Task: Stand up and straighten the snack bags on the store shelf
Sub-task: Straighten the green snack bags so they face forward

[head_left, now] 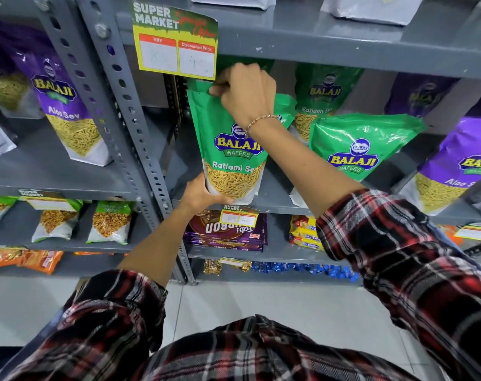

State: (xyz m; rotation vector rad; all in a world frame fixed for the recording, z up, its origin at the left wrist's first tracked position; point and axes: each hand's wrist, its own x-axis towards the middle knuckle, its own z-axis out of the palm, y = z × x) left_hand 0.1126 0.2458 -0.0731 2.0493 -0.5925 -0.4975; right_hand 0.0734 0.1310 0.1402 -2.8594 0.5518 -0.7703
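A green Ratlami Sev snack bag (220,138) stands upright at the left end of the grey shelf (275,196). My right hand (244,92) pinches its top edge, just under a hanging price card. My left hand (203,193) cups its bottom left corner at the shelf's front lip. A second green bag (363,144) leans tilted to the right of it. Another green bag (324,92) stands further back, and one more green bag is partly hidden behind my right wrist.
Purple Aloo Sev bags stand at the right (459,166) and on the left bay (66,105). A yellow price card (176,45) hangs from the upper shelf. A perforated grey upright (129,116) divides the bays. Biscuit packs (228,232) fill the lower shelves.
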